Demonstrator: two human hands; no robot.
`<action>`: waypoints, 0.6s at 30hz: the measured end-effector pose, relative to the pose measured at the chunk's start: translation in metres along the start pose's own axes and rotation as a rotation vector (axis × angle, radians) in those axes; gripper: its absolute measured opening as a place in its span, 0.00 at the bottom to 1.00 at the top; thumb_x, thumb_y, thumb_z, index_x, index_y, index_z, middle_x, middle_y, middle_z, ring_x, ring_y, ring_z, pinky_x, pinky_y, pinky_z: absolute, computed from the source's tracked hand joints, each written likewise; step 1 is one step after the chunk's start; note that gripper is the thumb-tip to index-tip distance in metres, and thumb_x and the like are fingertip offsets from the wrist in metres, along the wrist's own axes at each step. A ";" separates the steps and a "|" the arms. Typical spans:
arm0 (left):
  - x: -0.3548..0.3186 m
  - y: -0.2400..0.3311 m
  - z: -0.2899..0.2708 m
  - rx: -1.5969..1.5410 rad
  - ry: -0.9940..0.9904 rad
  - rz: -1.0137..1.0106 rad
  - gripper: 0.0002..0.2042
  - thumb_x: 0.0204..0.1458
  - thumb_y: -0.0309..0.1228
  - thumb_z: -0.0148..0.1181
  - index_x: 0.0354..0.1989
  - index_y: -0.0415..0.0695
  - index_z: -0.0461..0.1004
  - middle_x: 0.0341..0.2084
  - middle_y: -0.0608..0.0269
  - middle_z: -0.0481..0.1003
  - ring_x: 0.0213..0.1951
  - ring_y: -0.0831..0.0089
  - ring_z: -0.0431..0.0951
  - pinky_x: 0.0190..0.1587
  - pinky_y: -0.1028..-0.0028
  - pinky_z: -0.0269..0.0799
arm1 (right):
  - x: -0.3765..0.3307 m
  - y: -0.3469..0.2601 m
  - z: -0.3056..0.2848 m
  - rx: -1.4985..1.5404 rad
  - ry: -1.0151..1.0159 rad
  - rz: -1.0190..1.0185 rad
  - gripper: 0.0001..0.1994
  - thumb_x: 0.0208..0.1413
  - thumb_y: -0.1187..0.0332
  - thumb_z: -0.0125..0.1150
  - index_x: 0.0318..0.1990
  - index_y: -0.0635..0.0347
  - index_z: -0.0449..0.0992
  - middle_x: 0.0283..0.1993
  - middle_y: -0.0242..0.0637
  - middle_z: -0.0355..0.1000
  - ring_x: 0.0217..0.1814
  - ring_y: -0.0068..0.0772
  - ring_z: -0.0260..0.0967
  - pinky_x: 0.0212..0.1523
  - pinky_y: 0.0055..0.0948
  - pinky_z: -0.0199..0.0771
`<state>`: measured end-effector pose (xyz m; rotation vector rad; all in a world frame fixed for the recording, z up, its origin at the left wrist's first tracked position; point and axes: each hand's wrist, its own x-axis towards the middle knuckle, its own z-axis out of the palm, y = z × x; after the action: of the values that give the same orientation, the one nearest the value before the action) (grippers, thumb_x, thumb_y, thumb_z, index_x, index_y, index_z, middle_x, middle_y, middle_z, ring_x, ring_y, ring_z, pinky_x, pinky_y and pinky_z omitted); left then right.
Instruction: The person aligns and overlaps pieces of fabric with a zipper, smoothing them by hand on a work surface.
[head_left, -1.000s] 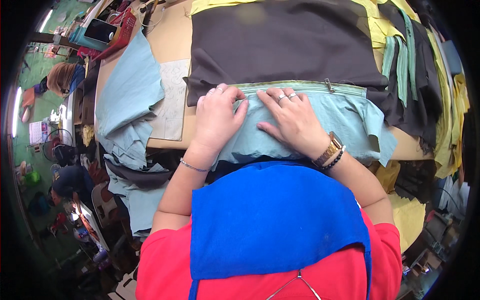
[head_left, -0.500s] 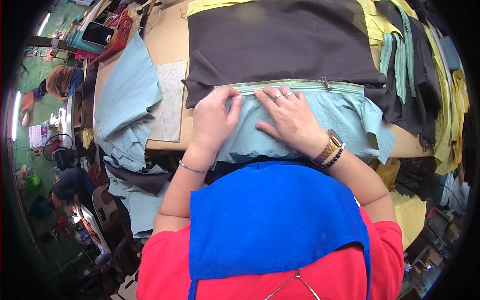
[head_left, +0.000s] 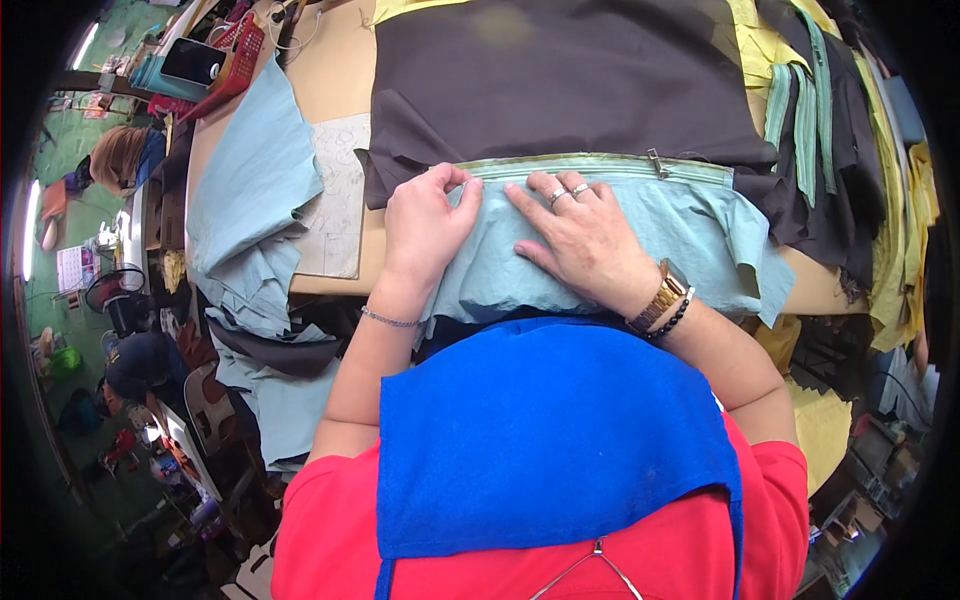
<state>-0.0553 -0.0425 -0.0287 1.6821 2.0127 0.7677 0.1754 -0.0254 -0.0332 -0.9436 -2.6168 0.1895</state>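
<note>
A green striped zipper (head_left: 610, 168) runs along the join between dark brown cloth (head_left: 570, 90) and light blue cloth (head_left: 690, 225) at the table's near side. Its metal slider (head_left: 657, 164) lies toward the right end. My left hand (head_left: 428, 225) pinches the zipper's left end between thumb and fingers; the exact grip is partly hidden by the fingers. With fingers spread, my right hand (head_left: 590, 235) rests flat on the light blue cloth, its fingertips at the zipper's lower edge.
Folded light blue cloth (head_left: 250, 170) overlaps a marked board (head_left: 335, 215) on the left. A red basket (head_left: 237, 60) stands at the back left beside a phone (head_left: 193, 61). More green striped strips (head_left: 805, 130) hang over dark and yellow cloth at right. A person (head_left: 135, 370) bends at far left.
My left hand has shifted slightly upward at the zipper's left end, its fingers drawn closer together. The right hand stays spread in nearly the same place.
</note>
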 end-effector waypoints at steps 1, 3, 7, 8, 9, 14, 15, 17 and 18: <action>0.000 0.000 0.000 0.000 0.005 0.007 0.14 0.59 0.39 0.69 0.38 0.39 0.86 0.30 0.48 0.85 0.33 0.55 0.87 0.40 0.61 0.81 | 0.001 0.000 0.000 -0.005 -0.006 0.000 0.32 0.61 0.48 0.68 0.69 0.51 0.74 0.63 0.36 0.72 0.63 0.37 0.70 0.54 0.41 0.68; 0.000 0.001 0.000 0.000 0.011 0.019 0.13 0.59 0.37 0.70 0.39 0.36 0.85 0.27 0.49 0.84 0.31 0.63 0.86 0.38 0.67 0.79 | 0.003 -0.001 -0.001 -0.011 -0.022 0.003 0.32 0.62 0.47 0.67 0.70 0.50 0.74 0.63 0.37 0.72 0.63 0.37 0.70 0.52 0.41 0.68; 0.001 0.004 -0.002 0.048 -0.015 -0.006 0.13 0.59 0.37 0.70 0.39 0.37 0.85 0.29 0.50 0.84 0.31 0.62 0.86 0.38 0.66 0.79 | 0.007 -0.002 0.000 -0.034 -0.039 0.006 0.32 0.63 0.45 0.65 0.71 0.47 0.74 0.64 0.37 0.72 0.63 0.37 0.69 0.50 0.42 0.68; 0.002 0.005 -0.004 0.060 -0.035 -0.013 0.12 0.59 0.36 0.70 0.39 0.37 0.86 0.29 0.50 0.85 0.31 0.63 0.86 0.38 0.66 0.79 | 0.008 -0.002 0.001 -0.043 -0.038 0.006 0.32 0.63 0.44 0.65 0.71 0.47 0.74 0.64 0.38 0.72 0.64 0.38 0.69 0.49 0.42 0.68; 0.002 0.005 -0.006 0.072 -0.055 -0.020 0.12 0.59 0.36 0.70 0.40 0.38 0.86 0.30 0.51 0.85 0.31 0.63 0.86 0.38 0.66 0.79 | 0.008 -0.002 0.001 -0.047 -0.042 0.006 0.33 0.63 0.43 0.64 0.71 0.47 0.74 0.64 0.38 0.72 0.64 0.38 0.69 0.49 0.42 0.68; -0.014 0.008 -0.017 0.133 0.028 0.130 0.09 0.57 0.34 0.67 0.40 0.44 0.88 0.36 0.53 0.86 0.37 0.53 0.87 0.43 0.58 0.82 | 0.012 -0.004 -0.002 -0.048 -0.104 0.021 0.33 0.64 0.43 0.64 0.71 0.48 0.73 0.65 0.39 0.72 0.67 0.39 0.69 0.51 0.43 0.68; -0.016 0.008 -0.019 0.150 0.032 0.131 0.09 0.57 0.34 0.67 0.40 0.45 0.88 0.37 0.54 0.86 0.38 0.53 0.87 0.44 0.58 0.82 | 0.012 -0.004 -0.001 -0.047 -0.101 0.019 0.33 0.64 0.43 0.64 0.71 0.48 0.73 0.66 0.39 0.72 0.67 0.40 0.68 0.51 0.44 0.68; -0.018 0.005 -0.025 0.163 0.003 0.118 0.09 0.59 0.33 0.68 0.43 0.43 0.88 0.35 0.56 0.85 0.30 0.63 0.83 0.37 0.65 0.78 | 0.011 -0.003 0.000 -0.045 -0.095 0.016 0.33 0.64 0.43 0.64 0.72 0.49 0.73 0.66 0.40 0.71 0.68 0.40 0.68 0.51 0.44 0.68; -0.018 0.003 -0.028 0.170 -0.012 0.112 0.10 0.59 0.33 0.68 0.44 0.42 0.88 0.34 0.56 0.85 0.26 0.68 0.81 0.34 0.69 0.77 | 0.011 -0.003 0.001 -0.044 -0.092 0.016 0.33 0.64 0.44 0.64 0.71 0.49 0.73 0.66 0.40 0.71 0.68 0.40 0.68 0.51 0.44 0.68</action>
<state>-0.0667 -0.0639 -0.0056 1.9030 2.0395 0.6364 0.1656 -0.0205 -0.0303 -0.9925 -2.7083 0.1835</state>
